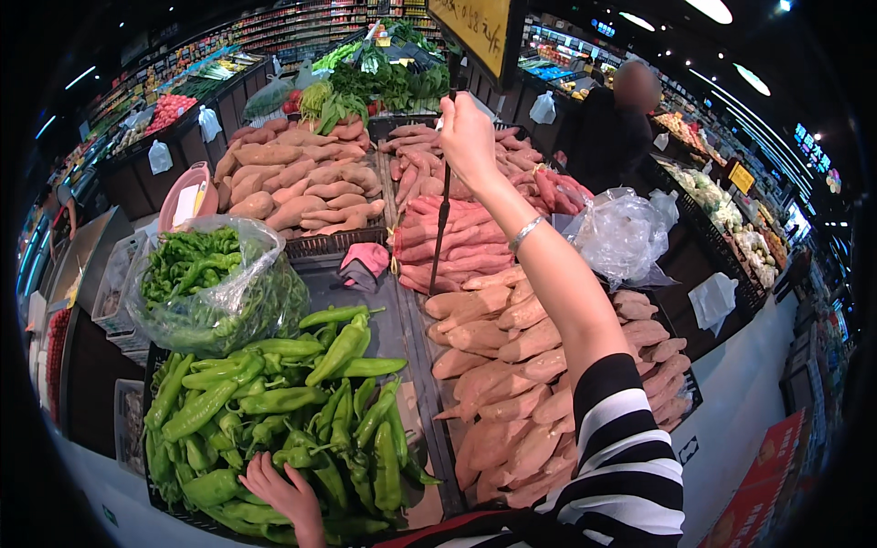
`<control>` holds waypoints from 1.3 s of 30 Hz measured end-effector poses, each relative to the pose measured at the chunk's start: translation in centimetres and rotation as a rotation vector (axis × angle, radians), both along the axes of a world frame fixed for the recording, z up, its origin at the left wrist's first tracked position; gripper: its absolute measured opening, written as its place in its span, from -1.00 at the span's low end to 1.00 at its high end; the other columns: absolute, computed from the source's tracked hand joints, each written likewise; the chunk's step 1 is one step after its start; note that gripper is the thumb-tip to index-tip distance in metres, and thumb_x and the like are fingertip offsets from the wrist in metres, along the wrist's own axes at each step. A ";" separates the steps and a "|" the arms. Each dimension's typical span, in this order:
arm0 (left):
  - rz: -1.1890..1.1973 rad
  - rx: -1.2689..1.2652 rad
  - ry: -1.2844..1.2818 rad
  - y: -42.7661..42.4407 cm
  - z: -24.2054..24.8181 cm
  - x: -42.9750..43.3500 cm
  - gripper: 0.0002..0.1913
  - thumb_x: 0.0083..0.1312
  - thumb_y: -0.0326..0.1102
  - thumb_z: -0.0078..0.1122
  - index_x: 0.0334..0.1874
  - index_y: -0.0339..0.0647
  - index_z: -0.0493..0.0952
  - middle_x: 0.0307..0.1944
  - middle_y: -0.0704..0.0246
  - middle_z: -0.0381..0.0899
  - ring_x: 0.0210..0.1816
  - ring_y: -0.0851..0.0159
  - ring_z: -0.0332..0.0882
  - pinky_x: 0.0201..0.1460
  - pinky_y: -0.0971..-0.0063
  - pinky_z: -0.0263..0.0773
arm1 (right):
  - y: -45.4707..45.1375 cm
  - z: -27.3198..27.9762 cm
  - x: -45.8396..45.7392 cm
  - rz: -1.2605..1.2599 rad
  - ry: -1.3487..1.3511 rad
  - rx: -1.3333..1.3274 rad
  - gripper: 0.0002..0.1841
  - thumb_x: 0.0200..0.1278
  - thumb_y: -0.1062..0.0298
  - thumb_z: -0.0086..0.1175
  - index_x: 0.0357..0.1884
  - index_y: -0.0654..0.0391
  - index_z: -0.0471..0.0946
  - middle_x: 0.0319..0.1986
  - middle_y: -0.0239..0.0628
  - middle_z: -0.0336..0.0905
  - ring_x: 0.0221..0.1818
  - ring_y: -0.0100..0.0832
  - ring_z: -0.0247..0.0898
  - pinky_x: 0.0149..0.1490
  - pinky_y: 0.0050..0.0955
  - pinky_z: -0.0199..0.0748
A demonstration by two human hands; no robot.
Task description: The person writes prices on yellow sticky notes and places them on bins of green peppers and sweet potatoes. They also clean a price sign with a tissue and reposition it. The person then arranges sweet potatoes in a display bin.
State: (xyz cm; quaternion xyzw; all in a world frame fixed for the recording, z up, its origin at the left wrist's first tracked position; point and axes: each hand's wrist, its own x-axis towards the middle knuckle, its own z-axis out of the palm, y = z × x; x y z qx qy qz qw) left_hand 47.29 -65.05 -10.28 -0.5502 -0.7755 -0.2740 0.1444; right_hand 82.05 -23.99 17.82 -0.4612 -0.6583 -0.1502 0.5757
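My right hand (468, 137) is raised at arm's length, its fingers closed around a thin black pole (444, 219). The pole rises from among the sweet potatoes, and a yellow sign board (483, 31) with handwriting hangs in a dark frame near its top. Low in the view, my left hand (282, 490) lies over a heap of long green peppers (284, 397), fingers apart and holding nothing. Right of the peppers are pale sweet potatoes (514, 383). Behind these lie redder sweet potatoes (445, 243), some apparently in red mesh bags.
A clear plastic bag of green peppers (219, 294) stands at left, near a pink basin (188, 195). A pink-and-grey cloth item (363, 266) lies mid-display. Crumpled plastic bags (620, 236) sit at right. More sweet potatoes (301, 178) and leafy greens (397, 79) lie beyond. A person (610, 130) stands behind.
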 end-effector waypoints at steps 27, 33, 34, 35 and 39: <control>0.006 0.028 0.065 0.1 -0.9 -0.1 -0.64 0.46 -0.33 -0.07 0.22 -0.37 0.41 0.23 0.06 0.40 0.31 -0.09 0.30 0.51 -0.24 -0.10 | 0.9 0.2 5.3 0.150 0.150 -0.507 -0.62 0.40 0.14 0.02 -0.30 0.35 0.56 -0.47 0.07 0.61 -0.40 0.01 0.62 -0.20 -0.11 0.51; 0.011 0.011 0.080 0.1 -1.0 -0.1 -0.64 0.47 -0.33 -0.06 0.23 -0.37 0.40 0.21 0.06 0.41 0.30 -0.08 0.31 0.51 -0.24 -0.10 | 1.0 -0.3 5.3 0.043 -0.073 -0.385 -0.58 0.37 0.11 0.01 -0.32 0.39 0.56 -0.32 0.23 0.58 -0.12 0.22 0.51 -0.04 -0.02 0.44; 0.019 0.005 0.086 0.1 -1.0 -0.1 -0.63 0.47 -0.32 -0.07 0.23 -0.37 0.40 0.21 0.06 0.41 0.30 -0.08 0.31 0.51 -0.24 -0.09 | 1.3 -0.3 5.2 0.014 -0.093 -0.387 -0.57 0.38 0.12 0.00 -0.35 0.39 0.57 -0.32 0.24 0.58 -0.12 0.21 0.52 -0.03 -0.02 0.45; 0.026 -0.002 0.093 0.1 -1.0 -0.2 -0.63 0.47 -0.32 -0.07 0.24 -0.36 0.40 0.20 0.06 0.41 0.30 -0.08 0.32 0.51 -0.24 -0.09 | 1.5 -0.5 5.0 0.008 -0.102 -0.289 -0.53 0.38 0.08 0.07 -0.38 0.41 0.55 -0.42 0.20 0.56 -0.26 0.20 0.50 -0.15 -0.05 0.43; 0.018 0.008 0.090 0.1 -1.2 -0.3 -0.64 0.49 -0.30 -0.08 0.23 -0.35 0.40 0.19 0.07 0.42 0.28 -0.08 0.32 0.51 -0.24 -0.08 | 2.1 -0.3 4.3 -0.076 -0.119 -0.336 -0.56 0.39 0.12 0.04 -0.36 0.41 0.59 -0.41 0.20 0.60 -0.22 0.16 0.57 -0.07 -0.04 0.49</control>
